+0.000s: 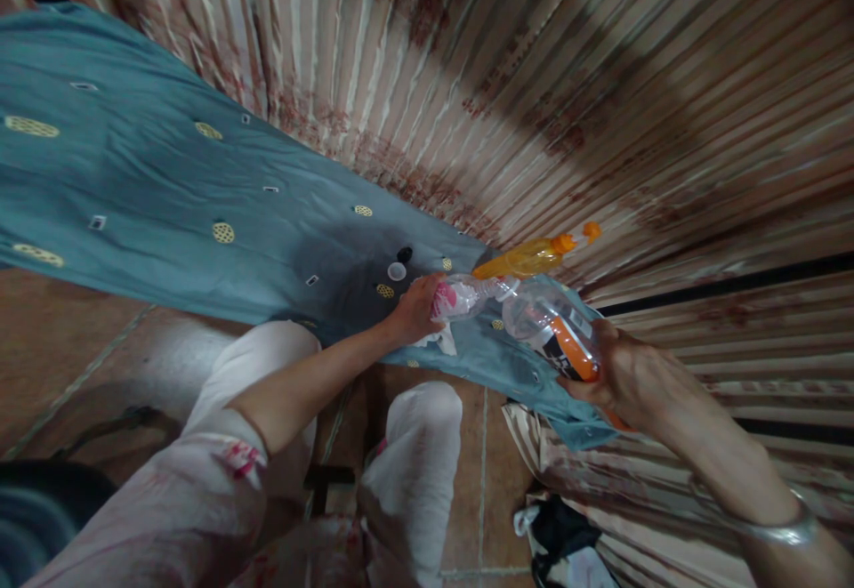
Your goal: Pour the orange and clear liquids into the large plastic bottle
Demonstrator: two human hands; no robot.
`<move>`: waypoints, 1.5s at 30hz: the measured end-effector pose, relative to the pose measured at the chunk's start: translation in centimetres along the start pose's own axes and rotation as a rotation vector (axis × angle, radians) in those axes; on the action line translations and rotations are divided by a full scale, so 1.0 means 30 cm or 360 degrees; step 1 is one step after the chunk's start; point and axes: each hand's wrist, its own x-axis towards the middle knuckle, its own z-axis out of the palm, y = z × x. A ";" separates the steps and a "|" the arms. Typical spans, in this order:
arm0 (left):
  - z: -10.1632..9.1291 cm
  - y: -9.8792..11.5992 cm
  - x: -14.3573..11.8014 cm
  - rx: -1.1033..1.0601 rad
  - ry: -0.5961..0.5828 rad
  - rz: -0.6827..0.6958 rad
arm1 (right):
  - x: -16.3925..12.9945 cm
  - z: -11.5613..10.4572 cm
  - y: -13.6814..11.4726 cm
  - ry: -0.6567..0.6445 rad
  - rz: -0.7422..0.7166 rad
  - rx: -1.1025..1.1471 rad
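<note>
My left hand (414, 310) grips a small clear bottle (460, 296) with a pink label, held over the teal cloth (166, 179); a white scrap shows under the hand. My right hand (624, 374) holds a larger clear bottle (551, 326) with an orange and black label, tilted so its mouth meets the small bottle's mouth. Just behind them lies an orange squeeze bottle (534, 256) with an orange cap. Two small caps, one white (396, 271) and one black (404, 254), rest on the cloth beyond my left hand.
The teal cloth with yellow embroidered dots covers a surface running left to right. A striped floral curtain (534, 81) hangs behind and to the right. My knees in pale trousers (414, 455) are below, over a tiled floor. A dark bundle (560, 535) lies on the floor.
</note>
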 end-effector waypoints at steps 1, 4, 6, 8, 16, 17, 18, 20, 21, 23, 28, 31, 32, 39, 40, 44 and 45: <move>0.000 -0.005 0.001 0.0005 -0.0008 0.0009 | 0.002 -0.003 0.002 -0.0001 -0.0004 0.0008; 0.000 -0.016 0.002 0.0027 -0.0032 0.0027 | 0.010 -0.007 0.011 -0.0017 -0.0030 0.0039; 0.002 -0.017 0.001 0.0038 -0.0047 0.0026 | 0.015 -0.006 0.011 -0.0027 -0.0023 0.0029; 0.005 -0.013 -0.001 0.0038 -0.0025 0.0020 | 0.016 -0.005 0.005 -0.0033 0.0007 -0.0006; 0.012 -0.021 0.001 0.0059 -0.0032 0.0017 | 0.011 0.005 -0.002 0.0002 -0.0003 -0.0039; 0.012 -0.025 0.003 0.0053 -0.0017 0.0028 | 0.012 0.008 0.001 0.0012 -0.0010 -0.0041; 0.011 -0.028 0.003 0.0043 -0.0005 0.0039 | 0.012 0.010 0.004 0.0023 -0.0015 -0.0045; 0.010 -0.028 0.004 0.0020 -0.0003 0.0052 | 0.010 0.016 0.010 0.0044 -0.0018 -0.0055; 0.009 -0.025 0.003 0.0014 -0.0010 0.0049 | 0.008 0.019 0.013 0.0052 -0.0021 -0.0057; 0.006 -0.013 -0.001 0.0014 -0.0014 0.0028 | 0.002 0.024 0.017 0.0066 -0.0046 -0.0051; -0.003 0.020 -0.008 0.0027 0.0003 -0.0007 | -0.001 0.021 0.014 0.0038 -0.0047 -0.0033; -0.009 0.021 -0.006 0.0046 -0.0059 -0.0008 | 0.007 0.006 0.006 -0.0011 0.0004 -0.0030; -0.010 0.019 -0.005 0.0052 -0.0067 -0.0010 | 0.010 0.000 0.003 -0.0029 0.0010 -0.0025; -0.005 0.017 -0.004 0.0080 -0.0071 -0.0041 | 0.016 -0.018 -0.005 -0.0107 0.0047 -0.0010; -0.005 0.020 -0.004 0.0082 -0.0075 -0.0046 | 0.017 -0.017 -0.005 -0.0094 0.0055 -0.0002; -0.006 0.021 -0.007 0.0079 -0.0059 -0.0052 | 0.022 -0.010 -0.003 -0.0066 0.0068 -0.0003; -0.005 0.017 -0.006 0.0077 -0.0051 -0.0047 | 0.022 -0.009 -0.003 -0.0076 0.0067 -0.0011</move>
